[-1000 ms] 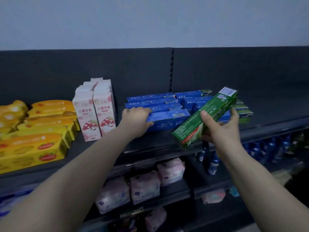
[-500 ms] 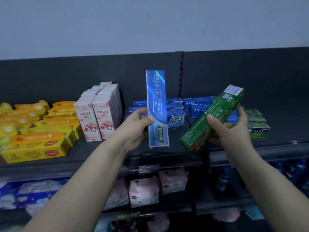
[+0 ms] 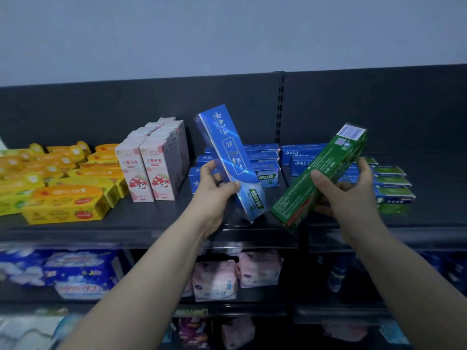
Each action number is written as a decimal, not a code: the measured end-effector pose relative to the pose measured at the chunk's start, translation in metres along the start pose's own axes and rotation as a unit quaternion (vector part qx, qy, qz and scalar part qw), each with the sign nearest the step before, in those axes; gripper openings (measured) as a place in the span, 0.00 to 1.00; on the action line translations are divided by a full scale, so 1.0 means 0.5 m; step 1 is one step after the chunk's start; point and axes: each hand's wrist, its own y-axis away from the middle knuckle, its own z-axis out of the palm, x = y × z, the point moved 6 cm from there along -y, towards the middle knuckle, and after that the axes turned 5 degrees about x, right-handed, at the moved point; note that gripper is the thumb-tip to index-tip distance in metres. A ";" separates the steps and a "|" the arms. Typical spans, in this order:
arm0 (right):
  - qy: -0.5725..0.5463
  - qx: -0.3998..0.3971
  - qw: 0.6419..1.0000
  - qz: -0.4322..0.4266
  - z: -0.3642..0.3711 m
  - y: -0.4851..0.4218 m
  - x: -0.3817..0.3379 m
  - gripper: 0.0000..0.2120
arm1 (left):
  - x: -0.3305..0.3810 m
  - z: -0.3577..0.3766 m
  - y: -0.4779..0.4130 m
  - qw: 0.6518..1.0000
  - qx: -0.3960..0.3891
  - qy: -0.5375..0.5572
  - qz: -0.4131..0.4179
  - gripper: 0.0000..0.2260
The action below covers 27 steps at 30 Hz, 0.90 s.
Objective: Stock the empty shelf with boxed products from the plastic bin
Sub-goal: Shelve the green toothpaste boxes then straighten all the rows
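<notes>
My left hand (image 3: 214,185) grips a long blue toothpaste box (image 3: 230,160) above the dark top shelf (image 3: 151,221); the box tilts with its top end leaning left. My right hand (image 3: 346,190) holds a stack of green toothpaste boxes (image 3: 321,173), slanted with the upper end to the right. Behind both hands, more blue boxes (image 3: 262,157) lie stacked flat on the shelf. The plastic bin is out of view.
Pink-and-white upright boxes (image 3: 154,162) stand left of the blue stack, and yellow-orange boxes (image 3: 63,183) fill the shelf's left end. Green-and-white boxes (image 3: 391,188) lie at the right. Lower shelves hold soft pink packs (image 3: 235,274) and blue packs (image 3: 75,271).
My left hand lifted a blue box off the stack, stood it upright, and now tilts its top to the left. The green stack in my right hand stayed nearly still.
</notes>
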 end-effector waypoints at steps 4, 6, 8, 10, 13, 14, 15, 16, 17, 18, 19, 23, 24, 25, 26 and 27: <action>0.002 -0.009 1.000 -0.005 -0.003 -0.010 0.000 0.46 | 0.037 -0.014 0.005 0.993 0.051 -0.076 0.075 0.23; 0.011 -0.010 1.000 -0.008 -0.002 -0.016 0.001 0.45 | 0.065 -0.021 0.004 0.989 0.064 -0.091 0.101 0.22; 0.015 -0.017 1.000 -0.014 0.003 -0.019 0.001 0.45 | 0.098 -0.023 0.002 0.984 0.066 -0.108 0.123 0.27; 0.020 -0.026 0.999 -0.022 0.013 -0.016 -0.004 0.45 | 0.128 -0.023 0.000 0.973 0.057 -0.168 0.146 0.34; 0.043 -0.037 0.998 -0.026 0.035 -0.012 -0.007 0.43 | 0.150 -0.009 0.006 0.949 0.021 -0.266 0.167 0.39; 0.049 -0.047 0.997 -0.022 0.047 -0.015 -0.004 0.44 | 0.153 -0.003 0.008 0.944 0.012 -0.282 0.169 0.40; 0.050 -0.058 0.997 -0.018 0.060 -0.020 -0.002 0.44 | 0.156 0.002 0.009 0.940 0.004 -0.295 0.170 0.41; 0.050 -0.068 0.996 -0.017 0.073 -0.026 0.000 0.45 | 0.160 0.008 0.008 0.935 -0.003 -0.309 0.174 0.42; 0.052 -0.081 0.995 -0.022 0.085 -0.031 -0.002 0.45 | 0.165 0.015 0.008 0.928 -0.012 -0.325 0.180 0.43; 0.056 -0.095 0.993 -0.033 0.099 -0.036 -0.006 0.45 | 0.173 0.024 0.008 0.923 -0.026 -0.337 0.186 0.43; 0.063 -0.107 0.991 -0.047 0.112 -0.039 -0.010 0.45 | 0.183 0.033 0.009 0.919 -0.042 -0.343 0.190 0.43; 0.100 -0.144 0.981 -0.085 0.139 -0.041 -0.023 0.46 | 0.266 0.085 0.003 0.830 -0.023 -0.486 0.274 0.32; 0.105 -0.145 0.980 -0.086 0.137 -0.042 -0.023 0.47 | 0.290 0.097 -0.001 0.784 -0.013 -0.545 0.296 0.28; 0.103 -0.140 0.981 -0.085 0.131 -0.045 -0.024 0.47 | 0.309 0.104 -0.006 0.757 -0.005 -0.580 0.302 0.24; 0.095 -0.132 0.983 -0.082 0.122 -0.050 -0.025 0.47 | 0.321 0.098 -0.014 0.759 0.007 -0.579 0.299 0.21; 0.082 -0.124 0.986 -0.079 0.113 -0.053 -0.029 0.47 | 0.330 0.085 -0.017 0.787 0.026 -0.541 0.294 0.18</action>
